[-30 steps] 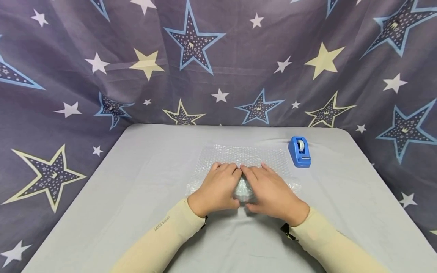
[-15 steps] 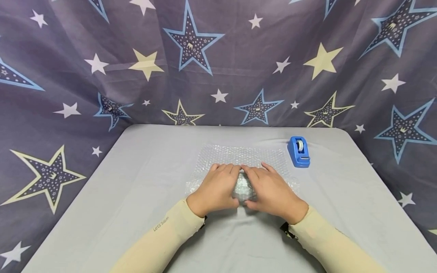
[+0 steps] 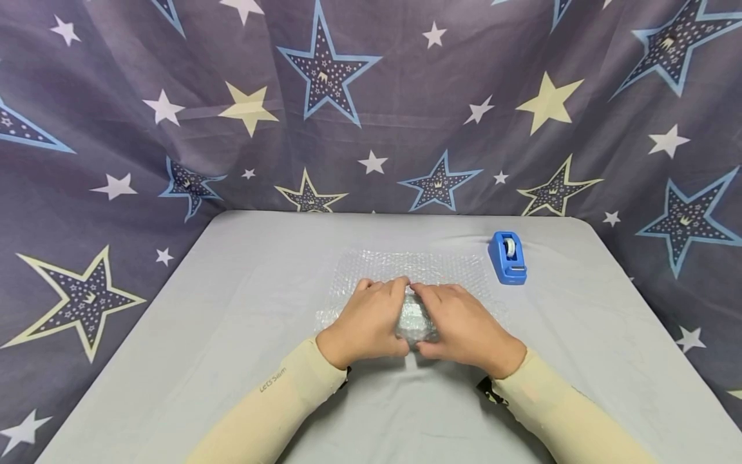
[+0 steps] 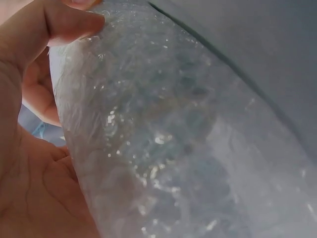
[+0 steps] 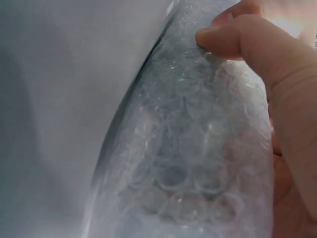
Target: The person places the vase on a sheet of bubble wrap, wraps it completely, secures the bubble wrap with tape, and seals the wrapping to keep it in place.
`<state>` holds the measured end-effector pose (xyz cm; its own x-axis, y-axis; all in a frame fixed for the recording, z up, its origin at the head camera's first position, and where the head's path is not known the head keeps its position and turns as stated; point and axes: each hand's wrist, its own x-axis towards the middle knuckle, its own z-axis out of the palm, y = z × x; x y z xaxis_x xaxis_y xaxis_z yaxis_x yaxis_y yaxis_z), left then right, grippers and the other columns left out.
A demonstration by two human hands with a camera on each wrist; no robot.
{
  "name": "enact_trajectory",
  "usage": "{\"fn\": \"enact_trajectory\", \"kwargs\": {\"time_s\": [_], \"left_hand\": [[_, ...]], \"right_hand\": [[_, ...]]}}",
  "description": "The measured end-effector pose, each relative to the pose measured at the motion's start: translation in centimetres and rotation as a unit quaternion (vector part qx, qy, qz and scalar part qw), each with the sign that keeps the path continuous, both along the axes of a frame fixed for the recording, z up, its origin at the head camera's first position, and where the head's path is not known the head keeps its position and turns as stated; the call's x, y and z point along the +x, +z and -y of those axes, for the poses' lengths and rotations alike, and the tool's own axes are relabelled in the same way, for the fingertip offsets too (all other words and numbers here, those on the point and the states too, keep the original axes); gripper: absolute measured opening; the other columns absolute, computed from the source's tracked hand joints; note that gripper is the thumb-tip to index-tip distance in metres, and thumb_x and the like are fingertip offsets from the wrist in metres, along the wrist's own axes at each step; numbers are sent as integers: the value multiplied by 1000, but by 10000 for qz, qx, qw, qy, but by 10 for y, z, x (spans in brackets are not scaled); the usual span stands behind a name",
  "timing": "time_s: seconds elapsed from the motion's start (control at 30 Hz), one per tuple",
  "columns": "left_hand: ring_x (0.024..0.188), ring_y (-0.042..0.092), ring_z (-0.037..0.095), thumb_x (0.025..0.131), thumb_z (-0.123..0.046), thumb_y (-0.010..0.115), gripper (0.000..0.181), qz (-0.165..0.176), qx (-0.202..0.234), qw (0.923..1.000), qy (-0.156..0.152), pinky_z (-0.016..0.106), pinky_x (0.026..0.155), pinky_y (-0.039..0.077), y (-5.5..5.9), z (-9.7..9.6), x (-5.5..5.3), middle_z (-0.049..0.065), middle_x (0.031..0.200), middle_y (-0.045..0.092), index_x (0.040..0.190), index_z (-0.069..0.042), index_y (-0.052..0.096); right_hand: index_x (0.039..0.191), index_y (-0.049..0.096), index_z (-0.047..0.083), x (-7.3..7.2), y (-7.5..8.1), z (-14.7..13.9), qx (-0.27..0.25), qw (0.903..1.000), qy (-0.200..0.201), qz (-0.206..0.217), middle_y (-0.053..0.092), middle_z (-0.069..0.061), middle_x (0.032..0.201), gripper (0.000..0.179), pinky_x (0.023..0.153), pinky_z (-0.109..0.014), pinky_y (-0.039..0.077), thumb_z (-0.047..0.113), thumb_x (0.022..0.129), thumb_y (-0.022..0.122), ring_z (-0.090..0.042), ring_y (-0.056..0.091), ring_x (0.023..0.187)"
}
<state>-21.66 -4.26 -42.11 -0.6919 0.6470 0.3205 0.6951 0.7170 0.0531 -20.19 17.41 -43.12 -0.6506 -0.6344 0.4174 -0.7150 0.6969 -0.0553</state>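
Observation:
Between my two hands at the middle of the table is a rolled bubble wrap bundle [image 3: 415, 319], greenish where its contents show through; what is inside is hidden. A flat part of the bubble wrap [image 3: 400, 263] stretches away behind it. My left hand [image 3: 370, 322] grips the bundle's left part, its thumb [image 4: 74, 25] on the near side in the left wrist view. On the right part, my right hand [image 3: 466, 325] has its thumb [image 5: 228, 39] pressed to the near side and its fingers over the top. The hands meet closely at the index fingertips.
A blue tape dispenser [image 3: 507, 259] with a roll of tape stands at the back right, just beyond the wrap. The table [image 3: 232, 290] has a pale cloth cover. A star-patterned curtain [image 3: 394, 116] hangs behind and along the sides.
The far edge of the bubble wrap has drawn slightly nearer. A raised finger of my right hand has come down, while both hands stay about where they were around the bundle.

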Motion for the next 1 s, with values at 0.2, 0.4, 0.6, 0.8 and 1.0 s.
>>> {"fn": "enact_trajectory", "kwargs": {"time_s": [0.2, 0.4, 0.6, 0.8, 1.0], "left_hand": [[81, 68, 19, 55, -40, 79, 96, 84, -48, 10000, -23, 38, 79, 39, 2, 0, 2, 2, 105, 71, 137, -1, 49], [82, 69, 18, 58, -45, 80, 95, 193, -91, 9998, -58, 37, 77, 40, 2, -1, 3, 3, 101, 73, 137, 0, 49], [83, 69, 16, 60, -48, 79, 91, 275, -106, 9995, -89, 36, 75, 40, 2, -2, 4, 2, 101, 72, 133, -1, 51], [77, 65, 13, 62, -50, 78, 82, 284, -37, 9995, -139, 35, 71, 37, 2, -2, 5, -3, 93, 69, 125, -5, 54], [78, 65, 12, 65, -53, 76, 77, 285, -14, 9995, -164, 35, 69, 34, 3, -2, 6, -3, 92, 69, 122, -6, 54]], "right_hand": [[137, 57, 0, 0, 1, 0, -26, 9999, 39, 90, 72, -10, 120, 91, 96, -43, 52, 47, 65, 86, -24, 69, 107], [135, 60, 0, 1, 2, -1, 9, 9998, 49, 185, 72, -8, 120, 88, 98, -44, 51, 49, 66, 84, -24, 69, 109], [135, 60, 1, 1, 3, -1, 22, 9995, 62, 316, 72, -7, 121, 88, 98, -44, 51, 51, 67, 82, -23, 69, 110], [135, 61, 2, 1, 4, -1, -13, 9988, 102, 480, 72, -4, 119, 87, 96, -43, 51, 52, 67, 81, -20, 69, 108], [134, 61, 4, 1, 6, -2, 32, 9986, 112, 507, 72, -2, 118, 84, 97, -43, 51, 53, 68, 79, -20, 69, 109]]}}
